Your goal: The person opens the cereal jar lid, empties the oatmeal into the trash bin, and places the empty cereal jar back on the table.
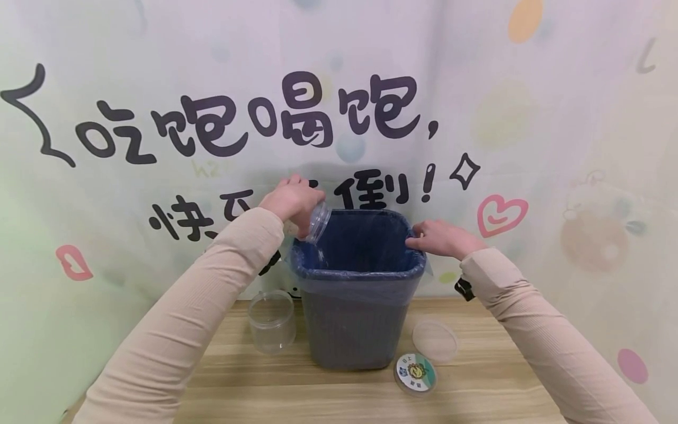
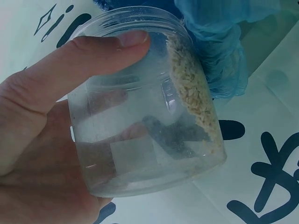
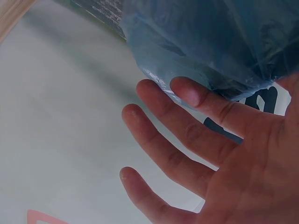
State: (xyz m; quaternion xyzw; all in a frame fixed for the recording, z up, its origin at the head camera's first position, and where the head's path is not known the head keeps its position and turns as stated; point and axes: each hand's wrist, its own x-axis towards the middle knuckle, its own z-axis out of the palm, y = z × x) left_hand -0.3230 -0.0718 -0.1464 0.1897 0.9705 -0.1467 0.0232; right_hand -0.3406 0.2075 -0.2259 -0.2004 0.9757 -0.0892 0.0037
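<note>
My left hand (image 1: 293, 200) grips a clear plastic jar (image 2: 140, 116) over the left rim of a dark trash can (image 1: 352, 330). The jar lies tilted, its mouth toward the can's inside. Pale, flaky grains (image 2: 189, 79) lie along one side of its wall, up to the mouth. A thin blue plastic bag (image 3: 182, 51) lines the can and folds down over its rim. At the right rim is my right hand (image 1: 442, 237), thumb over the edge and fingers outside against the bag. The outer fingers are spread apart. The can's bottom is hidden.
On the wooden table (image 1: 254, 394), another clear jar (image 1: 272, 323) stands open to the left of the can. To the right lie a translucent lid (image 1: 435, 340) and a round lid with a sunflower picture (image 1: 415, 372). A printed cloth (image 1: 371, 47) hangs close behind.
</note>
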